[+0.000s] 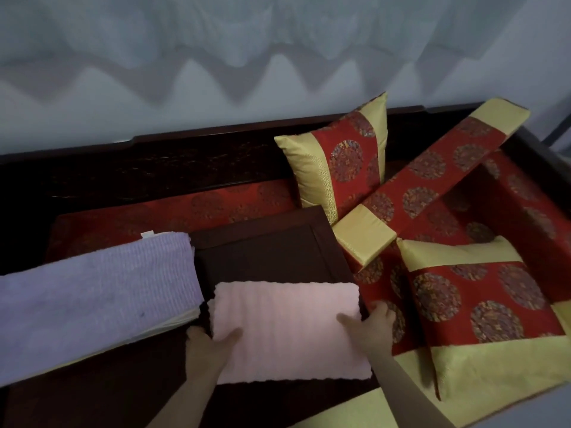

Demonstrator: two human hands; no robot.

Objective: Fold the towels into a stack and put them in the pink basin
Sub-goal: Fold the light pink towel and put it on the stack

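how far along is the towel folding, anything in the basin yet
Partly done. The purple towel lies folded at the left. The pink towel, folded on the dark wooden table, is gripped at its sides by the left hand and right hand. Stacking is left; no pink basin is in view.

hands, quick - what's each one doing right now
Left hand: closed on the left edge of the folded pink towel.
Right hand: closed on the towel's right edge.
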